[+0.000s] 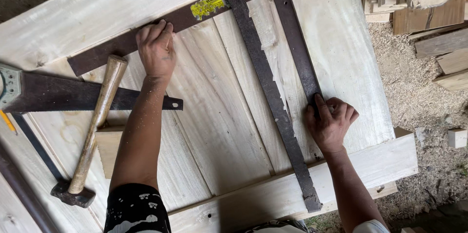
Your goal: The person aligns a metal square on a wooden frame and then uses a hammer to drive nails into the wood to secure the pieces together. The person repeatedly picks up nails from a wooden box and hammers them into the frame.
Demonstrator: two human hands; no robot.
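Pressing the rusty steel square (287,33) flat on the pale boards (214,116), our left hand (157,47) spreads its fingers on the far-left blade while our right hand (330,121) curls onto the right blade. Uneven pressure could let it pivot; the loose flat bar (268,91) lying across might nudge it.

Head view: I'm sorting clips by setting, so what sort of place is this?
Probably a woodworking yard or carpentry workshop. Pale planks are laid out under a steel framing square, a hammer lies beside them, and sawdust and offcuts cover the ground.
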